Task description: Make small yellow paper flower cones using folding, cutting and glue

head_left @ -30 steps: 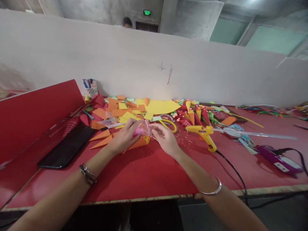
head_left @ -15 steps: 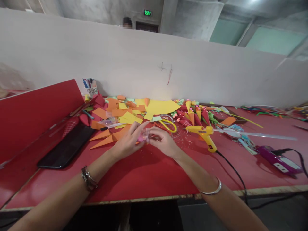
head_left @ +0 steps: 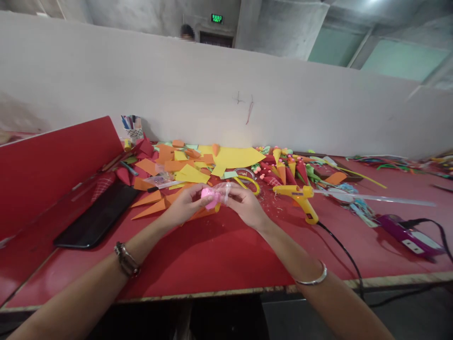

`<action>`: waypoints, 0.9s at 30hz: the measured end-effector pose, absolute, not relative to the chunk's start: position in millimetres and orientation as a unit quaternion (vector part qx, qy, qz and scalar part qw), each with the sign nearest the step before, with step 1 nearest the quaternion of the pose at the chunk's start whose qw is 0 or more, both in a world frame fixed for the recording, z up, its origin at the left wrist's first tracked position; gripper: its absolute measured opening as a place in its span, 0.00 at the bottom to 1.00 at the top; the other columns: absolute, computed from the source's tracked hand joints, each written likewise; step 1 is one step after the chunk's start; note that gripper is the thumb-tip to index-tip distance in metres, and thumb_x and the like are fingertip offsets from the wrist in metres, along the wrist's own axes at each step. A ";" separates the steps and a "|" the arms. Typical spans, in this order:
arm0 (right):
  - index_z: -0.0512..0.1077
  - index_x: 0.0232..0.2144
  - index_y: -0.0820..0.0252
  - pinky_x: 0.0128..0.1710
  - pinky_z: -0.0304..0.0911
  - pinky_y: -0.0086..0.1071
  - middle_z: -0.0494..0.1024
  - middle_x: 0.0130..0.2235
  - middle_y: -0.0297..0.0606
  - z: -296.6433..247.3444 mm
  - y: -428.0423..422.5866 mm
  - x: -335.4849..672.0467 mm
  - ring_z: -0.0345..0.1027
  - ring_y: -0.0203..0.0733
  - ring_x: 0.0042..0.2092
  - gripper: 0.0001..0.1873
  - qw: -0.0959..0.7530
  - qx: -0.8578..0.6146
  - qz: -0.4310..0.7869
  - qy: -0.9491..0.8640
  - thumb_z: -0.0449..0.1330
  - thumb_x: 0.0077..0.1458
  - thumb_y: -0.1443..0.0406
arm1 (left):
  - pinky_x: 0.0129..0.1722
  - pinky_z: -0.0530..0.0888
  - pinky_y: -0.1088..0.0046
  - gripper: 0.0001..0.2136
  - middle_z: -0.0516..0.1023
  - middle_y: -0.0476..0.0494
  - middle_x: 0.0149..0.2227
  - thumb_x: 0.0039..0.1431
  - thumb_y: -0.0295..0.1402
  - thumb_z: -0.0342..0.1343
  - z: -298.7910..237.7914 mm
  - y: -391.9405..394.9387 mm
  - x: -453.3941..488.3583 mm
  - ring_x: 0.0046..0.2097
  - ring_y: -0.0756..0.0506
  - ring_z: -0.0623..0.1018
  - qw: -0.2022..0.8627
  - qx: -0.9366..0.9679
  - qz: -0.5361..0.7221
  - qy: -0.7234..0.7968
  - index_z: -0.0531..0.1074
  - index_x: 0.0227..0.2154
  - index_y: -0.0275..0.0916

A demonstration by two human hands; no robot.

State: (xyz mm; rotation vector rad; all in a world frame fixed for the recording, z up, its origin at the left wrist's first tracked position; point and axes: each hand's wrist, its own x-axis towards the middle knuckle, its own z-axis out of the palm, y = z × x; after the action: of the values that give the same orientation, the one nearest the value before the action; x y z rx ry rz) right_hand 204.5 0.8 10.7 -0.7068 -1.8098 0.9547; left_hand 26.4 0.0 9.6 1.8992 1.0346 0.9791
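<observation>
Between thumb and fingers of my left hand (head_left: 187, 203) is a bright pink lump (head_left: 210, 197), soft-looking like modelling clay. Clear plastic wrap (head_left: 223, 191) runs from the lump to my right hand (head_left: 246, 206), whose fingers are closed on it. Both hands are just above the red table (head_left: 212, 255). Orange paper pieces (head_left: 152, 208) lie beside and partly under my left hand. Yellow-handled scissors (head_left: 252, 186) lie behind my right hand, partly hidden by it.
A yellow glue gun (head_left: 299, 198) with a clear glue stick lies to the right, its cable running off the front edge. Farther right is a purple power strip (head_left: 406, 233). A black phone (head_left: 97, 217) lies left. Paper cones (head_left: 281, 170) and yellow sheets (head_left: 237, 158) cover the back.
My left hand has shifted its grip, its fingers now curled around the pink lump, which shows more plainly. My right hand has drawn the plastic slightly to the right.
</observation>
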 end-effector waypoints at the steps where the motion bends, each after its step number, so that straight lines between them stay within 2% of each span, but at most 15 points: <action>1: 0.73 0.37 0.53 0.46 0.60 0.36 0.71 0.40 0.37 9.9 1.1 205.1 0.65 0.39 0.44 0.10 0.464 -0.287 0.397 -0.738 0.55 0.52 0.62 | 0.35 0.67 0.74 0.13 0.71 0.47 0.31 0.53 0.41 0.49 9.8 -0.5 26.5 0.34 0.50 0.70 0.382 0.738 0.382 0.404 0.65 0.32 0.35; 5: 0.72 0.39 0.54 0.45 0.61 0.36 0.72 0.41 0.38 6.0 1.4 205.6 0.65 0.40 0.44 0.12 0.443 -0.287 0.393 -0.753 0.57 0.50 0.62 | 0.25 0.66 0.77 0.12 0.67 0.53 0.22 0.55 0.43 0.46 9.1 -3.9 28.0 0.22 0.54 0.67 0.468 0.713 0.375 0.363 0.60 0.30 0.37; 8: 0.72 0.38 0.55 0.39 0.64 0.34 0.72 0.40 0.38 4.8 0.2 204.3 0.67 0.40 0.41 0.12 0.431 -0.302 0.361 -0.770 0.57 0.49 0.64 | 0.19 0.62 0.80 0.12 0.63 0.56 0.20 0.56 0.43 0.45 7.3 -5.8 28.8 0.17 0.57 0.63 0.510 0.694 0.376 0.343 0.57 0.28 0.38; 10: 0.73 0.36 0.56 0.35 0.64 0.32 0.73 0.37 0.38 5.4 -1.5 202.8 0.67 0.39 0.37 0.09 0.427 -0.321 0.327 -0.780 0.57 0.49 0.65 | 0.19 0.63 0.79 0.12 0.64 0.56 0.20 0.57 0.42 0.44 6.8 -6.3 28.9 0.17 0.57 0.64 0.528 0.693 0.364 0.329 0.56 0.28 0.38; 12: 0.73 0.32 0.57 0.35 0.62 0.31 0.73 0.36 0.37 6.4 -3.4 201.3 0.67 0.39 0.36 0.07 0.431 -0.324 0.308 -0.784 0.56 0.50 0.65 | 0.19 0.63 0.79 0.12 0.65 0.55 0.21 0.58 0.42 0.44 7.5 -6.2 29.0 0.17 0.56 0.65 0.544 0.693 0.351 0.317 0.56 0.27 0.38; 16: 0.71 0.30 0.58 0.38 0.61 0.31 0.73 0.34 0.35 6.6 -4.0 198.6 0.67 0.38 0.37 0.06 0.466 -0.310 0.327 -0.762 0.54 0.52 0.63 | 0.16 0.59 0.81 0.12 0.63 0.55 0.20 0.57 0.42 0.44 10.4 -4.5 29.2 0.17 0.57 0.61 0.542 0.688 0.357 0.324 0.57 0.28 0.38; 22: 0.68 0.24 0.59 0.32 0.61 0.29 0.70 0.29 0.33 2.9 -0.3 197.4 0.64 0.36 0.32 0.07 0.504 -0.336 0.356 -0.712 0.55 0.50 0.62 | 0.16 0.58 0.82 0.13 0.60 0.56 0.20 0.57 0.43 0.44 9.8 0.7 26.2 0.18 0.58 0.58 0.512 0.700 0.363 0.340 0.56 0.26 0.38; 27: 0.69 0.26 0.58 0.32 0.62 0.28 0.69 0.29 0.33 4.7 2.6 202.4 0.63 0.35 0.32 0.06 0.514 -0.346 0.356 -0.700 0.55 0.51 0.63 | 0.16 0.58 0.82 0.13 0.59 0.56 0.21 0.55 0.43 0.46 13.0 -0.4 22.8 0.19 0.58 0.58 0.502 0.702 0.348 0.367 0.56 0.27 0.38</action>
State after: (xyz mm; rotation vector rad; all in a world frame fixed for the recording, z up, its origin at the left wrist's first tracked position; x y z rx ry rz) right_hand 202.4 2.6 4.7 -0.8314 -1.6820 0.8547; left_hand 22.8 -0.4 13.0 1.6957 0.8859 0.8413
